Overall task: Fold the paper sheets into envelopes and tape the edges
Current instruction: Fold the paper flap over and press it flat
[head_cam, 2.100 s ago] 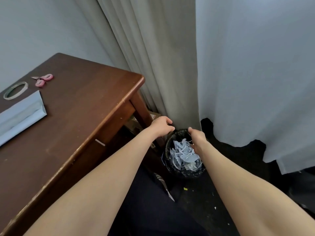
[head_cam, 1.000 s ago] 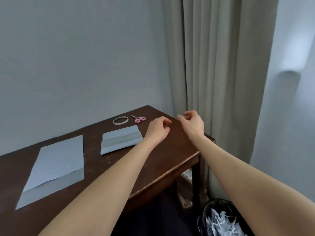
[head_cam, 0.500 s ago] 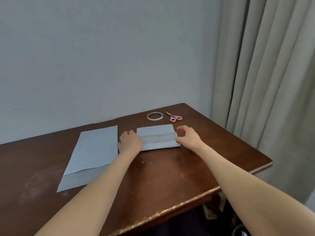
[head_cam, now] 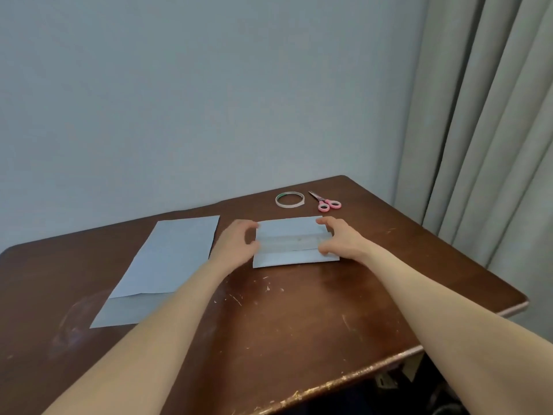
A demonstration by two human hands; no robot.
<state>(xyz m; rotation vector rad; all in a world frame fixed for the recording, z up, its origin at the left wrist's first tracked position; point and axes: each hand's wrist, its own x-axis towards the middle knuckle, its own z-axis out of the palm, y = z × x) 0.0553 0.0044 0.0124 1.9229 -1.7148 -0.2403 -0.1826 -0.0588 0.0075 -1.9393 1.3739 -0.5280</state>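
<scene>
A folded pale-blue paper envelope [head_cam: 294, 242] lies on the brown wooden table [head_cam: 299, 319], with a strip of clear tape across its middle. My left hand [head_cam: 238, 244] grips its left edge and my right hand [head_cam: 339, 239] grips its right edge, fingers curled over the paper. A flat blue paper sheet [head_cam: 167, 268], with its near end folded, lies to the left. A tape roll [head_cam: 289, 199] and pink-handled scissors [head_cam: 326, 202] rest behind the envelope near the wall.
A grey wall runs behind the table. Beige curtains [head_cam: 484, 130] hang to the right, past the table's right corner. The table's front edge [head_cam: 344, 378] is chipped and scratched.
My view swung from a waste bin on the floor up to the table. Both hands left the bin, crossed to the folded envelope and took hold of its two ends.
</scene>
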